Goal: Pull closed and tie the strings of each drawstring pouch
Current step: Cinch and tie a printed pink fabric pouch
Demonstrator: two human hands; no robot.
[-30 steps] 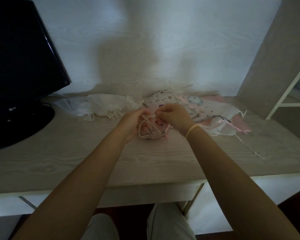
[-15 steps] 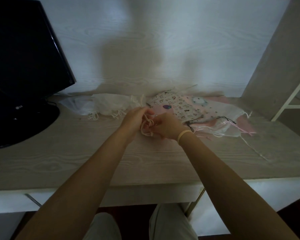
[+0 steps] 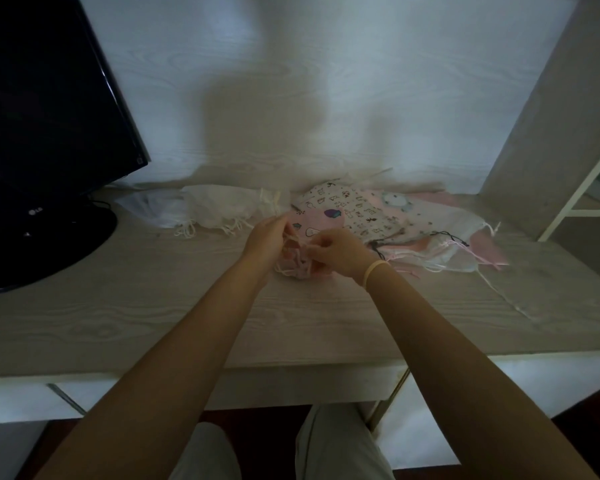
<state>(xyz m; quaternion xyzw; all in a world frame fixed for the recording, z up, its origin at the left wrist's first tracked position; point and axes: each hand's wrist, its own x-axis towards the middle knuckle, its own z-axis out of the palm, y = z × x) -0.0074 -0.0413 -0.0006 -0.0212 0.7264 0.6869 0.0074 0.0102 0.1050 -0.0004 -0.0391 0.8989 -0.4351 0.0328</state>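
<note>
Two piles of pouches lie on my desk (image 3: 125, 327): white tied pouches (image 3: 222, 211) on the left, printed and pink ones (image 3: 357, 211) on the right; I cannot see inside any. Between them my left hand (image 3: 265, 242) and right hand (image 3: 338, 252) pinch the strings (image 3: 297, 241) of the pink pouch (image 3: 297, 266) at desk centre. Half a second ago the hands were close together; now they are a little more apart. A black monitor (image 3: 45, 109) stands far left, a white wall behind.

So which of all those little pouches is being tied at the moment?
The pale pink pouch bunched at the desk's front: left hand and right hand pinch its strings. The white pouches and printed pouches lie untouched behind.
</note>
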